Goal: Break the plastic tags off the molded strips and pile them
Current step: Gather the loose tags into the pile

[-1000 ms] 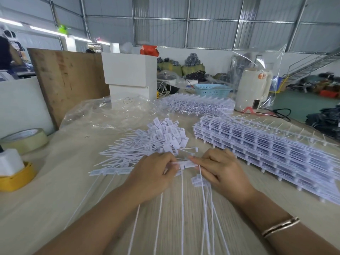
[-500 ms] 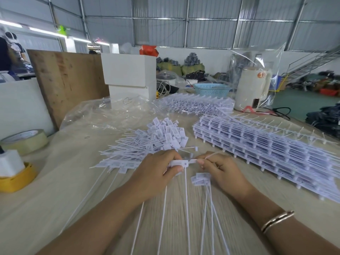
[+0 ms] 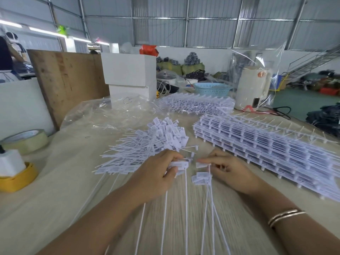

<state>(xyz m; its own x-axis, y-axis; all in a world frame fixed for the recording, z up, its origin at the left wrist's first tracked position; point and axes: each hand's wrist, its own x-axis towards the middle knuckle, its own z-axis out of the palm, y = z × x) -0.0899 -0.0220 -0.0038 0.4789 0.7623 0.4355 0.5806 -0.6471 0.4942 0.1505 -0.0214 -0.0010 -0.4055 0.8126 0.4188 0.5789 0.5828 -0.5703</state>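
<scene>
**Tag separation at the bench: both hands loaded, one break in hand**

- Left hand (image 3: 158,173): fingers curled round a small bunch of white tags (image 3: 179,165), their long tails (image 3: 185,208) trailing toward the person
- Right hand (image 3: 228,170): thumb and forefinger pinch a single tag head (image 3: 201,165), its tail hanging down from the fingers; a narrow gap lies between the two hands' pieces, so they appear parted
- Loose tag heads (image 3: 201,178): a few lie just under the right hand, on the tabletop (image 3: 55,208)
- Pile of finished tags (image 3: 156,142): fanned out just beyond the left hand, heads to the far right, tails to the left
- Stacked molded strips (image 3: 276,150): unbroken stock, beyond and to the right of the right hand; a second stack (image 3: 195,105) farther off
- Tape roll (image 3: 27,140): well to the left of the left hand

Risks, as judged from this layout:
- Trailing tails cross one another below the hands; lifting either bunch may drag a neighbour's tail and tangle it
- The left hand's bunch is held by the heads only; a slack grip would likely spill it short of the pile
- Loose heads under the right wrist could be swept aside when that hand reaches for the stock
</scene>
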